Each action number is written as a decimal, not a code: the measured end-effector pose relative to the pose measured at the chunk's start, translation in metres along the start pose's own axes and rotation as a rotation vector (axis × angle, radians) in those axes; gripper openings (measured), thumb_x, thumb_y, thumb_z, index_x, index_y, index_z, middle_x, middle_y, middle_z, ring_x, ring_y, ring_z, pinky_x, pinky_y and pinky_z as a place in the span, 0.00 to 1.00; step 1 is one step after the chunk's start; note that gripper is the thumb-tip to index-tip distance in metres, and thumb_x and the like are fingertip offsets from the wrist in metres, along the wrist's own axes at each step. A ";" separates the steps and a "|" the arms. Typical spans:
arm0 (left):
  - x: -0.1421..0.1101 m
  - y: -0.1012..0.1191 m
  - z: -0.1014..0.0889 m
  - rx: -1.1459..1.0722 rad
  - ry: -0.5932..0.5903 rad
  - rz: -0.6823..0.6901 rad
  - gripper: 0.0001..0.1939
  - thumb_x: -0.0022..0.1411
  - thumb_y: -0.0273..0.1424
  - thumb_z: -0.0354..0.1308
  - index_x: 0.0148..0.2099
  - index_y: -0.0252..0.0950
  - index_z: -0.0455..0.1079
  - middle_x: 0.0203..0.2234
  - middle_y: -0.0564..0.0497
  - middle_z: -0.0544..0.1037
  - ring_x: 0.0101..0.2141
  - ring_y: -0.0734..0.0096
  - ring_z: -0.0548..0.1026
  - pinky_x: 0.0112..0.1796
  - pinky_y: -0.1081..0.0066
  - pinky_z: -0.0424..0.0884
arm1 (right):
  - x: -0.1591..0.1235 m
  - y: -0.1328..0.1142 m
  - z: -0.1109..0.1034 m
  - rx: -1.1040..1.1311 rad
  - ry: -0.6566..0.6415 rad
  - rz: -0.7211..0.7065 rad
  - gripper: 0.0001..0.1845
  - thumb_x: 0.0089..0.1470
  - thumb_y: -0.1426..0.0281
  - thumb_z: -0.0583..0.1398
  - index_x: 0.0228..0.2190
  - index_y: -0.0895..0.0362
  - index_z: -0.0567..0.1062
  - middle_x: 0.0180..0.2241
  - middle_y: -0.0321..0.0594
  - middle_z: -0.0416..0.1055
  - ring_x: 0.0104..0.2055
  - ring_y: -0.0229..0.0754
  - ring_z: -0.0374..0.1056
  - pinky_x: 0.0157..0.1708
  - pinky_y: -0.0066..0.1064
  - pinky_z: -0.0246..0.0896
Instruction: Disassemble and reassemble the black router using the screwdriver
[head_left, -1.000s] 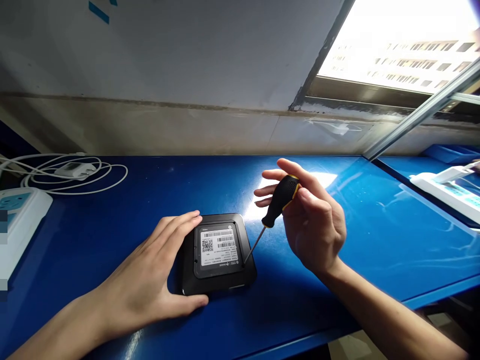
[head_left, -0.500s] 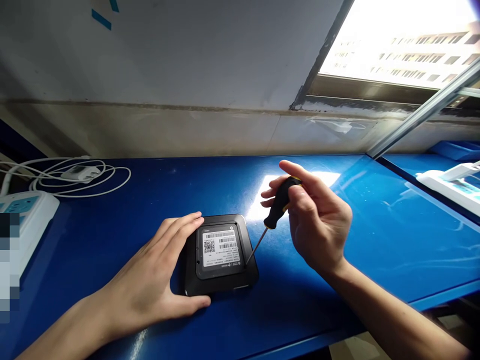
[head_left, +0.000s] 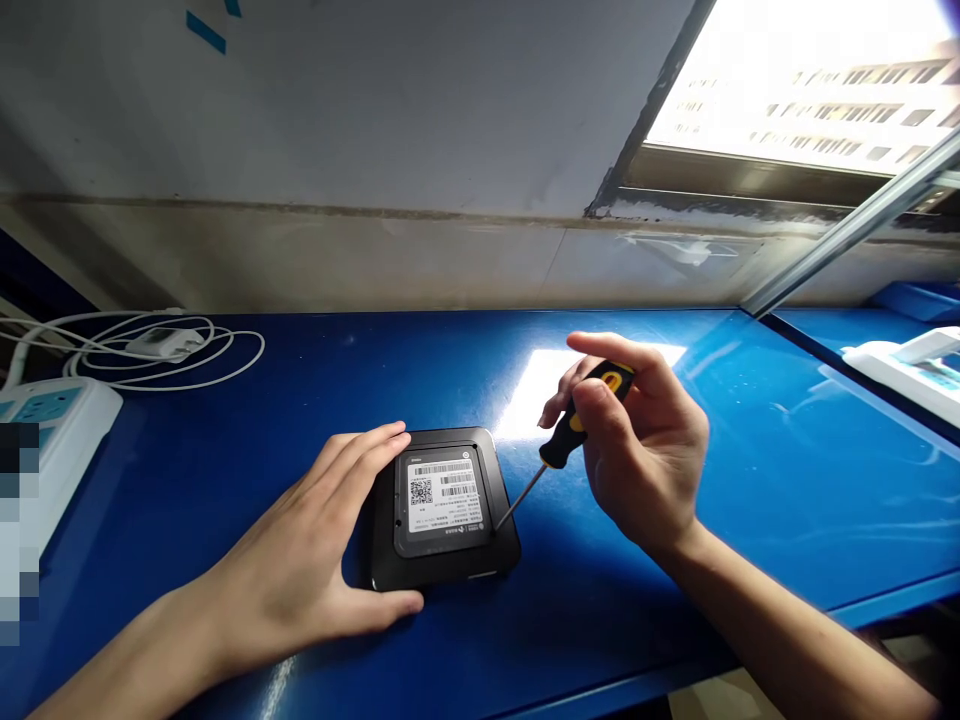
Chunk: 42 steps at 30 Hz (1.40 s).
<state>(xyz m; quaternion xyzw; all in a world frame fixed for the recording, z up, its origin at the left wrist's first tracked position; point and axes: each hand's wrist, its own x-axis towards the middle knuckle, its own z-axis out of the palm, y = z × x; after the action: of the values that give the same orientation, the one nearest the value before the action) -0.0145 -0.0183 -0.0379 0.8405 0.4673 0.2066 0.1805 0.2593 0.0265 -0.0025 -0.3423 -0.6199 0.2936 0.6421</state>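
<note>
A flat, square black electronics box (head_left: 442, 570) lies on the blue tabletop with its underside up. It bears a white label (head_left: 444, 496) with barcodes and a QR code, and small screw holes surround the label. My left hand (head_left: 315, 545) grips the box from the left, fingertips at its far edge and thumb at its near edge. In my right hand (head_left: 645, 455) is a screwdriver (head_left: 559, 445) with a black and yellow handle, held at a slant. Its tip meets the box by the near right corner of the label; whether it sits in a screw hole cannot be made out.
At the left stand a white power strip (head_left: 82, 420) and a coiled white cable with a charger plug (head_left: 169, 343). A wall rises behind the blue table (head_left: 315, 400). To the right are a metal post (head_left: 847, 225), a white device (head_left: 911, 365) and a blue tray (head_left: 919, 300).
The screwdriver's handle has tilted further to the right and turned in my right fingers, now showing more yellow. Its tip stays by the same corner. My left hand holds the box as before.
</note>
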 end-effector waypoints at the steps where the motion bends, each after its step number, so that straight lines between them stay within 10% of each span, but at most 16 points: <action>1: 0.000 0.000 0.000 -0.001 -0.003 -0.003 0.53 0.53 0.41 0.74 0.74 0.48 0.49 0.69 0.42 0.64 0.67 0.39 0.63 0.62 0.42 0.69 | 0.000 0.001 0.000 0.007 0.000 -0.010 0.12 0.64 0.63 0.64 0.49 0.44 0.80 0.32 0.33 0.68 0.29 0.37 0.71 0.26 0.31 0.73; 7: 0.000 -0.002 0.000 0.009 0.012 0.004 0.53 0.54 0.41 0.74 0.75 0.47 0.50 0.69 0.41 0.64 0.67 0.38 0.63 0.62 0.42 0.69 | 0.000 0.002 -0.001 0.156 -0.059 0.058 0.20 0.67 0.64 0.55 0.55 0.47 0.79 0.45 0.40 0.77 0.45 0.45 0.77 0.38 0.38 0.80; 13: 0.000 -0.004 -0.001 0.024 -0.034 0.018 0.54 0.54 0.43 0.74 0.75 0.48 0.48 0.70 0.41 0.63 0.67 0.39 0.63 0.62 0.42 0.70 | 0.000 0.002 -0.001 -0.013 0.014 0.009 0.14 0.64 0.63 0.65 0.51 0.44 0.81 0.32 0.33 0.68 0.29 0.37 0.70 0.25 0.31 0.73; 19: 0.000 -0.003 -0.002 0.017 -0.035 0.005 0.54 0.54 0.45 0.74 0.75 0.49 0.48 0.70 0.43 0.63 0.68 0.40 0.63 0.62 0.42 0.70 | 0.001 0.001 -0.002 0.124 -0.052 0.073 0.19 0.68 0.63 0.56 0.56 0.46 0.78 0.46 0.41 0.78 0.45 0.47 0.78 0.37 0.40 0.81; 25: 0.000 -0.002 -0.001 0.009 -0.006 -0.015 0.55 0.52 0.44 0.75 0.74 0.48 0.49 0.70 0.42 0.63 0.68 0.40 0.63 0.62 0.42 0.70 | 0.001 0.001 -0.003 -0.017 -0.022 0.026 0.13 0.63 0.63 0.65 0.50 0.44 0.80 0.30 0.34 0.67 0.25 0.37 0.66 0.21 0.31 0.70; 32: 0.003 -0.003 -0.004 0.014 -0.058 0.023 0.55 0.55 0.47 0.74 0.75 0.48 0.46 0.72 0.42 0.61 0.69 0.41 0.60 0.63 0.41 0.70 | 0.013 -0.011 -0.018 0.028 -0.302 0.141 0.27 0.63 0.65 0.64 0.62 0.45 0.73 0.43 0.41 0.79 0.36 0.45 0.76 0.30 0.39 0.80; 42: 0.003 0.006 0.000 0.001 -0.041 0.018 0.56 0.50 0.48 0.77 0.73 0.46 0.53 0.71 0.42 0.62 0.68 0.39 0.61 0.63 0.39 0.69 | -0.002 -0.005 0.009 0.108 -0.196 0.066 0.21 0.63 0.72 0.65 0.54 0.41 0.74 0.42 0.37 0.80 0.38 0.42 0.80 0.34 0.37 0.84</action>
<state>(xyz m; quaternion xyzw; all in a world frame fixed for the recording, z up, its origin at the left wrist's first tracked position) -0.0094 -0.0187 -0.0345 0.8487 0.4561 0.1906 0.1880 0.2498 0.0226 0.0007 -0.2971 -0.6514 0.3798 0.5857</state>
